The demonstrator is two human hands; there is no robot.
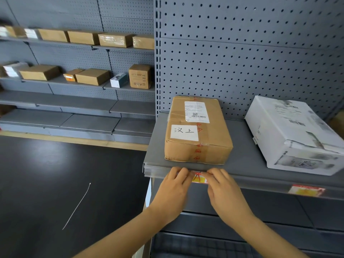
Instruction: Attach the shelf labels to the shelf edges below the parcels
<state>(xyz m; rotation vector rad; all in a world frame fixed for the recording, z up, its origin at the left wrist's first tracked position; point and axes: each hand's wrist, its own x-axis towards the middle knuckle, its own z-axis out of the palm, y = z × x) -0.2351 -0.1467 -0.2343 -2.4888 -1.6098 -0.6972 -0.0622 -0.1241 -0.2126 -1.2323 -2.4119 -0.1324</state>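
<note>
1. The red and yellow shelf label lies on the shelf edge at lower centre of the frame, directly below the brown parcel, its long axis running along the edge.
2. The left hand and right hand flank it equally close; fingertips of both press its two ends, fingers held together.
3. Counted on this shelf: two labels, the second label at lower right below the white parcel; two parcels.
</note>
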